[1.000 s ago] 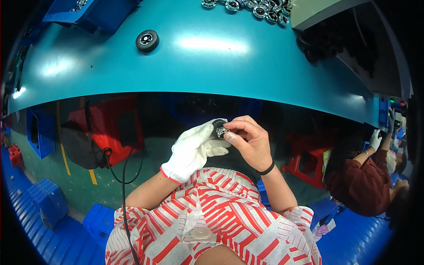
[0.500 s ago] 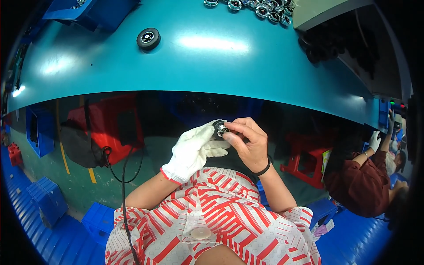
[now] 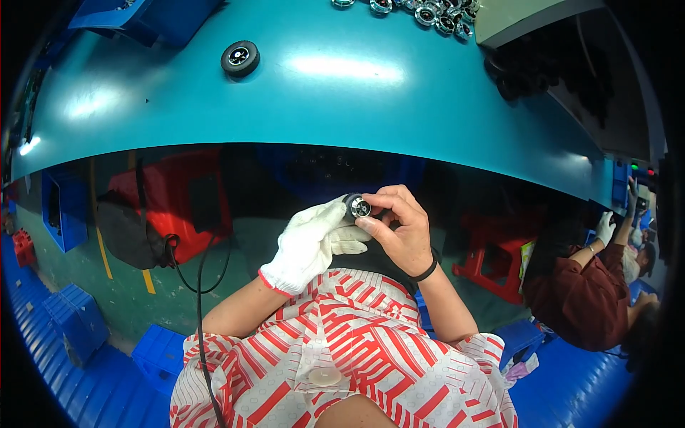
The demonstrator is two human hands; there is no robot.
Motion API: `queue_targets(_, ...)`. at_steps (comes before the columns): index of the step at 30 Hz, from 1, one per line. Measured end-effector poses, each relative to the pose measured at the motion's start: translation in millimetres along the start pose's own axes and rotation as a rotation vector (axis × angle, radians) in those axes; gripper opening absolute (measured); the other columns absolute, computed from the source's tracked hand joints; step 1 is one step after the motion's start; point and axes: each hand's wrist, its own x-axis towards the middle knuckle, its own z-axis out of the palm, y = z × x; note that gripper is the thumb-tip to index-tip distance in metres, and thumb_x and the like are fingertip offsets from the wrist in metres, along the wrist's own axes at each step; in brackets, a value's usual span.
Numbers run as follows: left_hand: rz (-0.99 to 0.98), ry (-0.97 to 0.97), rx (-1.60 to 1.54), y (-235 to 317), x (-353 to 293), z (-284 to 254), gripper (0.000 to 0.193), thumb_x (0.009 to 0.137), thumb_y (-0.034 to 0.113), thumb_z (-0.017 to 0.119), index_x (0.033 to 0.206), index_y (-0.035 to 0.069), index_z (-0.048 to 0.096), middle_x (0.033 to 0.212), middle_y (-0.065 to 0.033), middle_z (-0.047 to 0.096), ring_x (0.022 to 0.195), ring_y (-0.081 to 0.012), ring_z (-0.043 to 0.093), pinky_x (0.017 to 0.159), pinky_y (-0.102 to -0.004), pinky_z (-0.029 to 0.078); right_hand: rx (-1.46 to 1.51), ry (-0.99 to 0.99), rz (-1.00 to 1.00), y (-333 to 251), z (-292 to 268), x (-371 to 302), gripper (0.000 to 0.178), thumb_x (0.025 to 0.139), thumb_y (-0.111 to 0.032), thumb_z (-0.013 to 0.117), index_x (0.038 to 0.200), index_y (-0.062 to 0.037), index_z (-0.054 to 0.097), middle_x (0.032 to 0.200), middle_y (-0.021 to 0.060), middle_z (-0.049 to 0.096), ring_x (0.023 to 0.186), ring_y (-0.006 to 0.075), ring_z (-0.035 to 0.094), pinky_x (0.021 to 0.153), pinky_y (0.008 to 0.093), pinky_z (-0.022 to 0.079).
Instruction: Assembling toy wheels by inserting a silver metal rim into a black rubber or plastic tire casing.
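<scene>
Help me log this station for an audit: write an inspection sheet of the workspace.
Surface: blue-green table, patched with glare.
Job's things: small black-and-silver wheel, held off the table.
Clutter: second wheel lying on the table; silver hubs heaped along the far side; blue bin, far left.
Grip: gloved left hand and bare right hand, both on the held wheel.
Cables: black cable crossing the left sleeve.
Surroundings: red stool at left; co-worker in dark red at right.

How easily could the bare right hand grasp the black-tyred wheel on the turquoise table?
Probably not easily: the bare right hand holds a round black-and-chrome part, though the way to the wheel looks open.
</scene>
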Motion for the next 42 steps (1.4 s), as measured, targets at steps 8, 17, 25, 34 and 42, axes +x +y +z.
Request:
queue_targets(8,0.041,-0.044,0.036,-5.2,-2.7,3.0,0.036,0.094,0.02,0.056,0.121,-0.003,0.052,0.103,-0.0139,0.062,0.088,-0.0232,0.066,0.074,-0.0328,0.058,-0.028,-0.001,-0.163,8.5,-1.1,-2.3,0.032,0.069,0.001,0.075,0.1,-0.0044,0.067,0.092,0.0076,0.057,0.069,0.012,0.057,0.053,0.0216,0.045)
queue_targets(17,0.32,0.056,0.593,0.3,10.3,8.5,0.045,0.084,0.007,0.067,0.124,-0.003,0.049,0.105,-0.009,0.06,0.092,-0.0127,0.059,0.082,-0.0248,0.049,-0.283,-0.064,-0.144,1.6,-3.2,9.3,0.055,0.068,-0.001,0.07,0.121,-0.0071,0.055,0.112,0.0157,0.051,0.097,0.0287,0.056,0.074,0.0311,0.051)
queue_targets(25,0.633,0.166,1.106,-0.6,9.2,0.1,0.049,0.076,-0.007,0.065,0.123,-0.001,0.052,0.122,-0.013,0.055,0.106,-0.0206,0.057,0.088,-0.0314,0.048,0.028,-0.003,-0.219,16.2,19.9,14.3,0.025,0.073,0.003,0.059,0.096,-0.0046,0.055,0.094,0.0133,0.055,0.085,0.033,0.058,0.072,0.0377,0.048)
queue_targets(34,0.629,-0.027,1.551,8.9,-0.8,25.3,0.034,0.088,0.011,0.061,0.121,0.005,0.056,0.107,-0.011,0.065,0.094,-0.0192,0.063,0.083,-0.0288,0.049,-0.077,-0.086,-0.218,19.8,0.5,-9.2,0.037,0.076,0.0,0.063,0.11,-0.0037,0.049,0.094,0.012,0.053,0.085,0.0302,0.058,0.071,0.0379,0.047)
queue_targets(42,0.721,0.009,1.477,4.7,16.4,18.0,0.027,0.086,0.006,0.062,0.113,0.001,0.059,0.101,-0.0111,0.064,0.087,-0.0165,0.062,0.079,-0.0279,0.05,-0.145,-0.091,-0.186,14.3,-10.0,3.5,0.026,0.076,-0.003,0.065,0.098,-0.0016,0.05,0.09,0.0144,0.056,0.08,0.0317,0.058,0.068,0.0392,0.046)
